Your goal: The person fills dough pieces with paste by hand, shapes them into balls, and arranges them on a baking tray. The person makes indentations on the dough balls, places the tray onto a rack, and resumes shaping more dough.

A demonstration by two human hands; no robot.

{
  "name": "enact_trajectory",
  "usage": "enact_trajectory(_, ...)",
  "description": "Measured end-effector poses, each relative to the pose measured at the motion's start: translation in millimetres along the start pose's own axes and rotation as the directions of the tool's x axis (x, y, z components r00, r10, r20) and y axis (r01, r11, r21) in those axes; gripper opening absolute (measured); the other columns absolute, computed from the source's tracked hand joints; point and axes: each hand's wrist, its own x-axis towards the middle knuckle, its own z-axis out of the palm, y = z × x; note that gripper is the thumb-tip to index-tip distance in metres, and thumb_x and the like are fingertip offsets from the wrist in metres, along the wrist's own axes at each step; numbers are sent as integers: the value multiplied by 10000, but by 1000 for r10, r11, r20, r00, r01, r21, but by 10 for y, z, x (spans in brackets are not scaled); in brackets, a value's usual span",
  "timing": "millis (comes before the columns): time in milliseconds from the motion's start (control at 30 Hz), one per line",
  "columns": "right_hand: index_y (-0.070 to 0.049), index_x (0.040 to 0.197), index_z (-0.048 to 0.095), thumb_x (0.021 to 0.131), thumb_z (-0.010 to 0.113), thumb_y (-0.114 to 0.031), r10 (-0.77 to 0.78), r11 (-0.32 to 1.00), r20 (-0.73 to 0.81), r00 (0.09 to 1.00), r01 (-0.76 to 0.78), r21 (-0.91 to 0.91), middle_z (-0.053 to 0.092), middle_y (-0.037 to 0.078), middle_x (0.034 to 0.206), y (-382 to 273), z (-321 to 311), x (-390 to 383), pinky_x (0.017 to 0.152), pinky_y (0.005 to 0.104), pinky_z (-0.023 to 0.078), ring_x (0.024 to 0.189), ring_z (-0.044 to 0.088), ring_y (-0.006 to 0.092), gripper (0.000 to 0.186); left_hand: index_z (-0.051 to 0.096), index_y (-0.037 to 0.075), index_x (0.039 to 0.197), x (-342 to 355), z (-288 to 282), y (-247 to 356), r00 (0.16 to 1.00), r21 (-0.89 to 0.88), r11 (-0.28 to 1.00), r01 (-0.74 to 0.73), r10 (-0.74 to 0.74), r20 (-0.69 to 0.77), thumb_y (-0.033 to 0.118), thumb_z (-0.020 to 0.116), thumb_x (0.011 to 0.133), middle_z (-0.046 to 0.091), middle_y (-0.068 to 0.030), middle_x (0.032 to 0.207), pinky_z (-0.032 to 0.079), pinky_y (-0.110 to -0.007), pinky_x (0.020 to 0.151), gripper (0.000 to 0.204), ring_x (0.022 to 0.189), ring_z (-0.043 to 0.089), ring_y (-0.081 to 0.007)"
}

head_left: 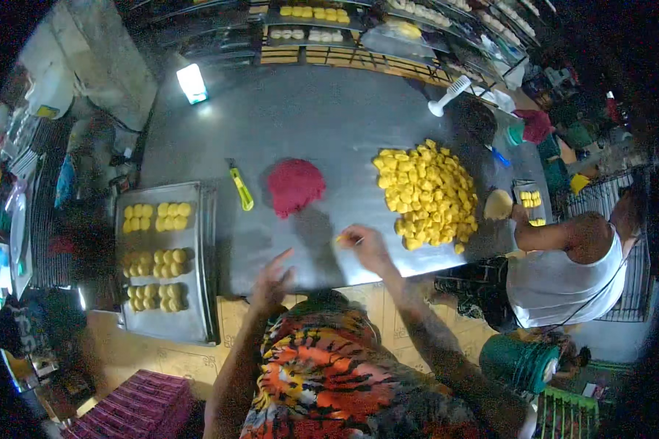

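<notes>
"Where are the two hands?"

"Both are at the near edge of the worktop. The left hand has its fingers loosely apart, with nothing visible in it; whether it touches the surface, one cannot tell. The right hand pinches a small yellow piece between thumb and fingers."

"And what is around them?"

"Beyond the left hand, left of the middle, sits a red mound, with a green knife just beside it. Right of the right hand, toward the right edge, a yellow pile spreads out."

"What about the edges?"

"A tray with grouped yellow balls is at the near left corner. A lamp shines at the far left corner. A co-worker stands near the right edge."
</notes>
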Motion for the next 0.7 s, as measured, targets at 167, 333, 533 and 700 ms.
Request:
enact_trajectory(167,-65,972,690,843,762,-158,-89,962,224,970,25,272,670,14,862,-191,830,254,709,279,491,777,592,93,175,593,-37,1231,113,-279,121,990,360,925,-119,82,118,158,686,904,687,-127,1042,554,-321,830,392,902,672,-168)
enact_trajectory(333,-40,1102,641,766,765,-110,-78,988,-315,946,30,-154,657,130,887,231,735,1101,779,370,507,857,641,273,365,612,-45,1179,-257,-786,416,996,-67,998,-4,-2,-88,196,705,884,693,-98,950,549,-285,726,392,851,664,-134)
enact_trajectory(533,-29,1115,666,743,750,-137,-376,861,-373,848,171,-480,615,214,1067,603,646,1471,923,447,473,1074,568,379,396,612,-55,1167,-613,-950,458,971,-216,975,49,-98,-219,141,639,891,681,-98,908,534,-271,753,339,821,659,-144)
enact_trajectory(700,-42,1103,673,786,720,-160,-222,907,-386,895,45,-418,625,193,1139,614,641,1400,918,436,485,1077,590,376,342,634,-48,1020,-741,-493,607,966,-223,975,-5,-52,-253,185,678,909,645,-75,806,527,-294,698,263,710,637,-147)
